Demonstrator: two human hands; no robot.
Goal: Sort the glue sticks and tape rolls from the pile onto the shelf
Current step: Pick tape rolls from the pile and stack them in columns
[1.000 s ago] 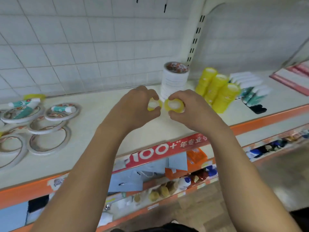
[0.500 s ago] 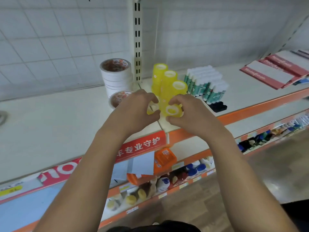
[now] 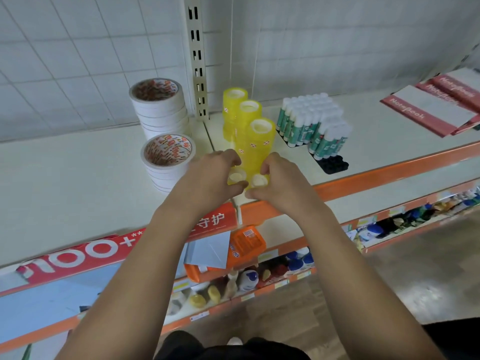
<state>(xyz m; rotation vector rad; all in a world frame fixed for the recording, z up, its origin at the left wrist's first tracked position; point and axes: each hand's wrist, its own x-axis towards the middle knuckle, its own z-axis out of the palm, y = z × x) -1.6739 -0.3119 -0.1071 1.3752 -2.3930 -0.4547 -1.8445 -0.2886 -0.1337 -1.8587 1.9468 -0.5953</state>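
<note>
Since half a second back, both grips have been brought forward to the foot of the yellow stacks (image 3: 262, 144), which are now met at 12 o'clock. One yellow roll (image 3: 237, 175) is pinched in the left grip (image 3: 215, 178), with fingers curled over its far side and the thumb at its near side. A second roll (image 3: 259, 181) is pinched the same way in the right grip (image 3: 281, 181). Both rolls are held side by side, cores up, low over the shelf (image 3: 78, 178) near its front edge. Whether they touch it cannot be told. White stacks (image 3: 167, 157) are seen at 10 o'clock and glue sticks (image 3: 311, 123), stood in black trays (image 3: 333, 165), at 2 o'clock.

The rolls are judged light and stiff, with a slick film face. A hold across the outer rim is judged best, so that each can be lowered flat. The yellow stacks are tall and narrow and could be toppled by a knock.

"Notebook" can be read on the red notebooks (image 3: 428, 107) at 2 o'clock. "100+" and "守护" can be read on the red strip (image 3: 104, 252) at 7 o'clock. Red print inside the white rolls is too blurred to be read
</note>
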